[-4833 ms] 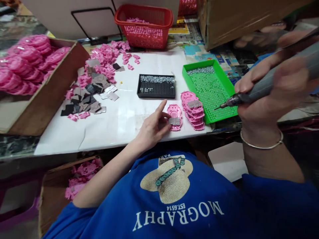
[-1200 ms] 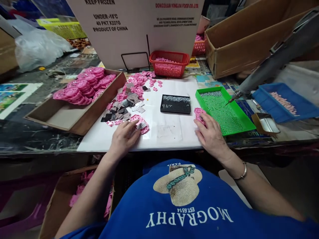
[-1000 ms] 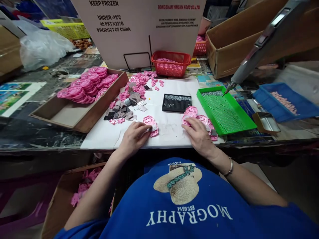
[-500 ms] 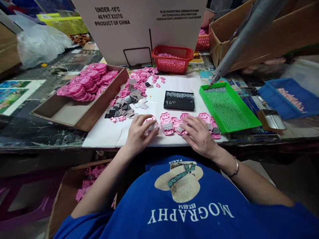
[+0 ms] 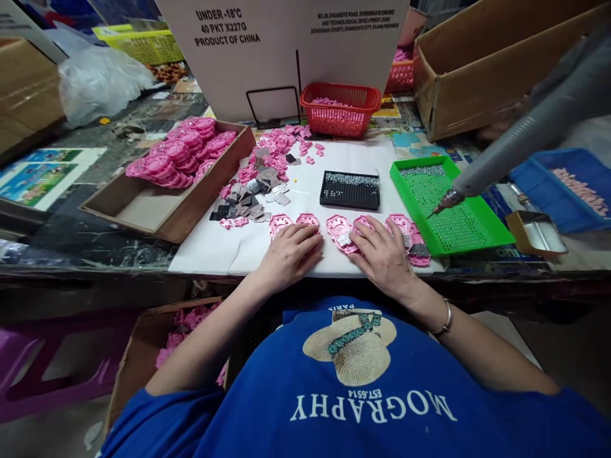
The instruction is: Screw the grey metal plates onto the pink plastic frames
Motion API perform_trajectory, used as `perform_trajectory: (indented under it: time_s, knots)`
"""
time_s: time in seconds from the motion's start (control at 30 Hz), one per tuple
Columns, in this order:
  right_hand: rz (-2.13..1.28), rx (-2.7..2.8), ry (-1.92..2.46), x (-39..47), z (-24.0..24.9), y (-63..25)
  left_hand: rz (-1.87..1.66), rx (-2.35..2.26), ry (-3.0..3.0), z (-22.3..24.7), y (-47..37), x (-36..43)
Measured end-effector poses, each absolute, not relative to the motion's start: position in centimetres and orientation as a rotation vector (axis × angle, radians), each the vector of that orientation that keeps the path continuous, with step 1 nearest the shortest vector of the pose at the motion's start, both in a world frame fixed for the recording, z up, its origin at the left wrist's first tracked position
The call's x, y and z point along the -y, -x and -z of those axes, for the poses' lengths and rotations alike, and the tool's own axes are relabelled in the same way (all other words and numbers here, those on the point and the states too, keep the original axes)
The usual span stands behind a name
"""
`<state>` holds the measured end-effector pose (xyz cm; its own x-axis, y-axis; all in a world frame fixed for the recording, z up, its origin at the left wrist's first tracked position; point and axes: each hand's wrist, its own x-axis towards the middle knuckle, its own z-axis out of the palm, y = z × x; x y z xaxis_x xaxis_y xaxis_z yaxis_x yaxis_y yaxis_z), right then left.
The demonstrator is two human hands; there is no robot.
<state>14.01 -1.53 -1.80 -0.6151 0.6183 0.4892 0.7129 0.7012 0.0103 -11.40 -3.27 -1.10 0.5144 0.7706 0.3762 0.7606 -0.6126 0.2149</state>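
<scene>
On white sheet, resting left hand and right hand palm-down over pink casings, can't tell if gripping, probably steadying them flat within easy reach.

Left hand hides lower portions of two pink pieces; right hand covers much of pink row; grip of either unclear. Grey screwdriver blurred, upper end cut off by right edge. Silvery bits in green tray and black tray too small to count. White board loses top at upper edge. Blue basket cut off at right, purple stool at left. Left forearm hides part of lower carton.
</scene>
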Motion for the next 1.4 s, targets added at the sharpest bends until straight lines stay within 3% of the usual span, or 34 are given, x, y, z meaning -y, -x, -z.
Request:
perform_trajectory:
  time_s: [0.5, 0.63, 0.83, 1.03, 1.17, 1.4]
  knots:
    - [-0.054, 2.476, 0.717, 0.1, 1.8, -9.3, -0.984, -1.449, -2.646, 1.8, 11.0, 3.8]
    - [-0.013, 2.457, 0.785, 1.0, 0.4, -11.6, -0.945, -1.490, -2.648, 1.6, 11.2, 4.0]
    - [0.329, 2.420, 1.346, 2.6, 0.0, -18.4, -0.740, -1.427, -2.784, 0.8, 10.4, 3.8]
    - [0.120, 2.512, 1.102, 1.7, 1.9, -17.3, -0.598, -1.196, -2.912, 0.4, 7.1, 2.3]
    - [0.043, 2.485, 1.029, 1.9, 1.7, -17.1, -0.661, -1.356, -2.840, 0.6, 6.2, 2.3]
    - [0.175, 2.391, 1.353, 4.8, 2.8, -19.9, -0.898, -1.809, -2.656, 0.7, 11.3, 5.1]
